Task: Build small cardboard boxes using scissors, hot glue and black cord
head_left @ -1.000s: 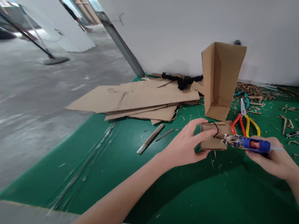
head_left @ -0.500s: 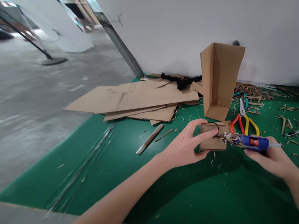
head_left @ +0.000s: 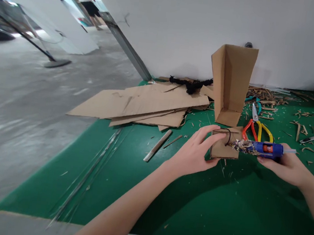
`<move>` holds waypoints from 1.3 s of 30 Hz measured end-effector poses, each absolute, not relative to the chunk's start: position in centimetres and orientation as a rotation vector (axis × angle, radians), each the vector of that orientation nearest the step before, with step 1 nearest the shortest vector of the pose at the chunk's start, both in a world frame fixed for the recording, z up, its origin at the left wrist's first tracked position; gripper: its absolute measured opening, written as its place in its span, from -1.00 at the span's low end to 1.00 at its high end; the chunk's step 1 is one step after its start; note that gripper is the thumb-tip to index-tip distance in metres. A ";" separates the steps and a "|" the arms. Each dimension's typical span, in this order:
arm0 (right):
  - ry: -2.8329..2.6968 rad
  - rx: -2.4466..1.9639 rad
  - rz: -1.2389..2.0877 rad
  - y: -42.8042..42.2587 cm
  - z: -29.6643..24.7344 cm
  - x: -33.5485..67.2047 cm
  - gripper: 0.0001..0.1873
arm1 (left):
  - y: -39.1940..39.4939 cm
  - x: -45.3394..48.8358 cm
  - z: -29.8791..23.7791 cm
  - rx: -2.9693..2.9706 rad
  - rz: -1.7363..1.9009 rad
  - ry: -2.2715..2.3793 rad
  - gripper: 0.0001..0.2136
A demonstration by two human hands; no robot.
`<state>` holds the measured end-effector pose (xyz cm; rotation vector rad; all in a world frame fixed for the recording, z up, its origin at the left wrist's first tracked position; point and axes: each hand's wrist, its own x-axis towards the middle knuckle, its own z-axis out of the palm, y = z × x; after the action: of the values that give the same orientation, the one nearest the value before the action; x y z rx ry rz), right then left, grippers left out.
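Observation:
My left hand (head_left: 195, 152) grips a small cardboard piece (head_left: 223, 148) with a thin black cord looped on its top edge, holding it just above the green mat (head_left: 126, 182). My right hand (head_left: 285, 167) is closed around a blue glue gun (head_left: 264, 149) whose debris-crusted nozzle points left and touches the cardboard piece's right side.
A tall folded cardboard form (head_left: 231, 84) stands behind the hands. Flat cardboard sheets (head_left: 144, 104) lie to the left, with black yarn (head_left: 191, 84) at the wall. Red-and-yellow-handled pliers (head_left: 256, 126), a cutter (head_left: 313, 138), a wooden stick (head_left: 157, 145) and cardboard scraps litter the mat.
The glue gun nozzle has edged slightly left against the cardboard piece. Both hands stay in nearly the same place.

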<state>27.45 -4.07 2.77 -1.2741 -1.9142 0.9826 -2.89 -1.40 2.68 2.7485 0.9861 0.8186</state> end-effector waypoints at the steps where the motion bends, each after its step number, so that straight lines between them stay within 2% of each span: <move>1: -1.911 -1.279 0.972 -4.1 2.8 27.5 -0.78 | -1.4 -2.9 2.7 2.754 0.818 0.984 -0.41; 14: -1.959 -1.277 1.011 -4.1 3.4 27.2 -0.72 | -1.4 -2.9 2.8 2.768 0.812 0.977 -0.39; 39: -1.992 -1.259 0.968 -4.1 4.1 27.0 -0.75 | -1.5 -2.9 2.6 2.761 0.804 0.993 -0.39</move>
<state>27.00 -4.05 4.09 -1.2591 -1.9924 0.9684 -2.89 -1.55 2.64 2.7605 0.9929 0.8042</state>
